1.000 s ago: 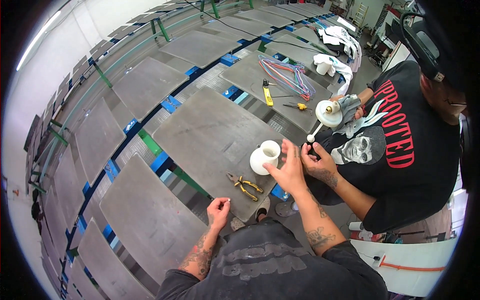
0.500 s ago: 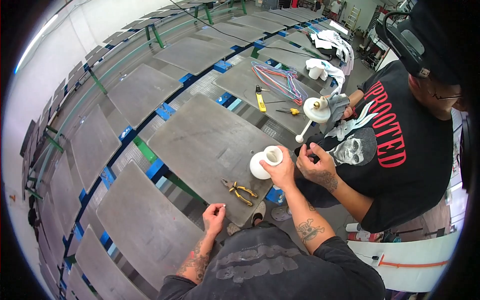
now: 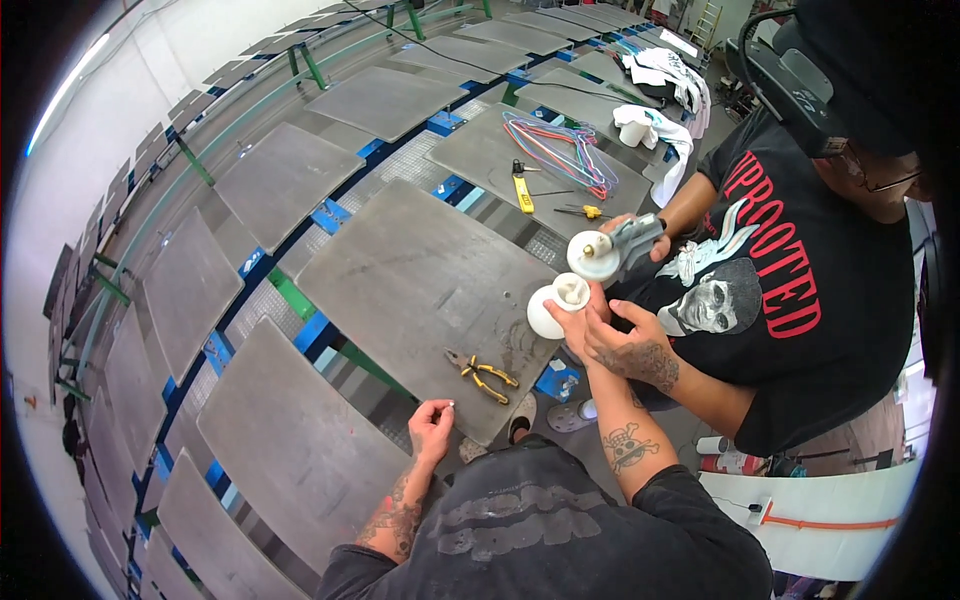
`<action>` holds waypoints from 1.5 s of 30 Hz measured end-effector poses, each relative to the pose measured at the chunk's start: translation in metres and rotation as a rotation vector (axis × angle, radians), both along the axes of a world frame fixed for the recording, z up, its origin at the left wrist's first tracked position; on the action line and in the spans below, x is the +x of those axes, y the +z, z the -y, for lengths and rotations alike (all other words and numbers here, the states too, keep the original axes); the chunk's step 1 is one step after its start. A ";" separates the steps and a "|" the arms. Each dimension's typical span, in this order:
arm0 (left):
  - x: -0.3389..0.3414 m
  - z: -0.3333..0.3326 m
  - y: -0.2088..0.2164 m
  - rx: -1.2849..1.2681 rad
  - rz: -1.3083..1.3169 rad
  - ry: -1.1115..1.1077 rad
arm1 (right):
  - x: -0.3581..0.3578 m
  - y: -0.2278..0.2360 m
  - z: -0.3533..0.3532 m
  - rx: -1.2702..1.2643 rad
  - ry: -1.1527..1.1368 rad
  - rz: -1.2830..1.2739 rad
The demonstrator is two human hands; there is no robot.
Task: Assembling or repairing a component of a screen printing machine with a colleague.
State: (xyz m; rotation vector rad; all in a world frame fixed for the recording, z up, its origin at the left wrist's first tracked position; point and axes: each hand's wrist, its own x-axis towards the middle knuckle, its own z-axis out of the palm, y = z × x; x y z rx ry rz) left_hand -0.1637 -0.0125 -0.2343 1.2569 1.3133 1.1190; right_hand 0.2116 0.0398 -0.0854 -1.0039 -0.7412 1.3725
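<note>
My right hand [image 3: 583, 322] is closed round an open white plastic container [image 3: 544, 314] with a round body and wide neck, held over the right edge of a grey board. A co-worker's hand [image 3: 637, 348] is close against it, partly overlapping my fingers. The co-worker's other hand [image 3: 655, 240] holds a grey spray gun [image 3: 634, 240] with a round white lid [image 3: 593, 256] just above the container's mouth. My left hand [image 3: 431, 425] pinches a tiny white piece [image 3: 452, 404], too small to name, near the board's front edge. Pliers [image 3: 480, 375] with yellow-black handles lie between my hands.
A grey board [image 3: 400, 250] lies under the work, among several others on blue arms. The board beyond holds coloured hangers [image 3: 565, 150], a yellow utility knife [image 3: 522, 190] and a yellow-handled tool [image 3: 588, 211]. White cloths [image 3: 665, 140] lie farther off. The co-worker [image 3: 790, 290] stands at right.
My right hand has moved right and slightly away with the container. The co-worker's spray gun has come down and left to it, and its white tube no longer shows. My left hand barely moved.
</note>
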 end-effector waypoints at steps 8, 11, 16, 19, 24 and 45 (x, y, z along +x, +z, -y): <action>0.000 0.001 0.006 -0.006 0.004 0.004 | -0.012 0.021 -0.013 -0.161 0.115 -0.678; 0.000 0.003 0.006 0.011 -0.014 -0.003 | -0.007 0.031 -0.022 -0.220 0.332 -0.952; 0.001 0.004 0.008 0.006 -0.012 0.000 | -0.013 0.015 -0.024 -0.325 0.074 -0.880; 0.000 0.003 0.005 -0.002 -0.003 -0.002 | -0.007 0.002 -0.023 -0.332 0.438 -1.709; 0.000 0.002 0.005 0.001 -0.020 -0.006 | -0.022 0.001 -0.022 -0.233 0.093 -0.927; -0.002 0.001 -0.002 0.007 -0.014 0.004 | -0.042 -0.028 -0.024 0.127 -0.105 -0.785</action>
